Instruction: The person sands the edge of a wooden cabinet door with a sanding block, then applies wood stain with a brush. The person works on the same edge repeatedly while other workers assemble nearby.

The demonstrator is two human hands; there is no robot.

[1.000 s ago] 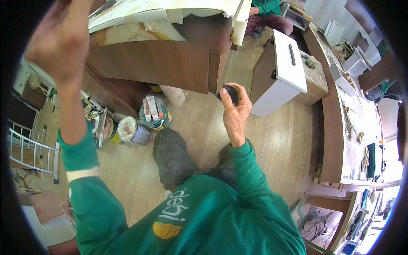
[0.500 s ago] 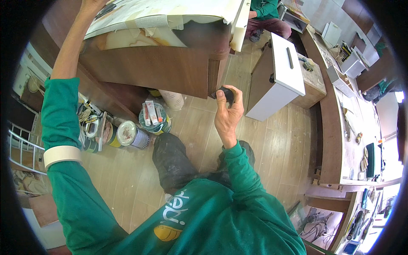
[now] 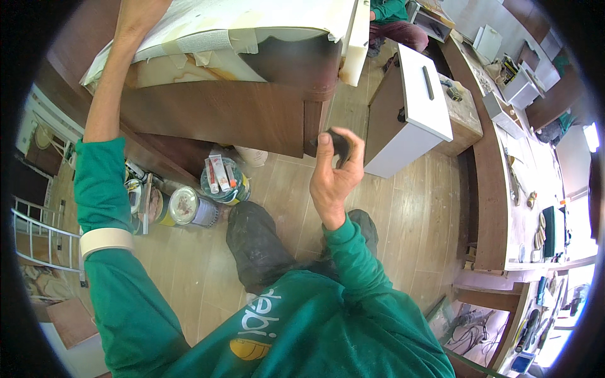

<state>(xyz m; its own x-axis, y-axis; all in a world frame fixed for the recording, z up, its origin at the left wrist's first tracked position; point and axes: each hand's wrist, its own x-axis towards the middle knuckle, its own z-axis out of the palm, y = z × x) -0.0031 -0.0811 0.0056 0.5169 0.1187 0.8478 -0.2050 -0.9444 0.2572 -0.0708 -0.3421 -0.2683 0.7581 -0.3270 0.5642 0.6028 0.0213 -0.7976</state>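
My right hand (image 3: 339, 173) is closed on a dark bent sheet (image 3: 342, 146) that looks like sandpaper, held between thumb and fingers. It is beside the lower front corner of a brown wooden cabinet (image 3: 214, 113). My left hand (image 3: 140, 19) is at the cabinet's paper-covered top (image 3: 265, 16), at the far left; its fingers are cut off by the picture's upper edge. A cream roll of masking tape (image 3: 107, 241) circles my left forearm over the green sleeve. Taped paper and a torn, stained sheet (image 3: 189, 69) hang over the cabinet's upper edge.
Paint tins (image 3: 194, 208) and a bucket with tubes on its lid (image 3: 224, 176) stand on the wooden floor beside my legs. Rightward is a white-fronted drawer unit (image 3: 416, 94). Beyond it runs a long workbench (image 3: 504, 208) with tools. Another person (image 3: 397, 25) sits at the back.
My view has shifted a little. My left hand sits lower and further right in the picture. My right hand still holds the dark sheet near the cabinet corner, now tilted slightly differently.
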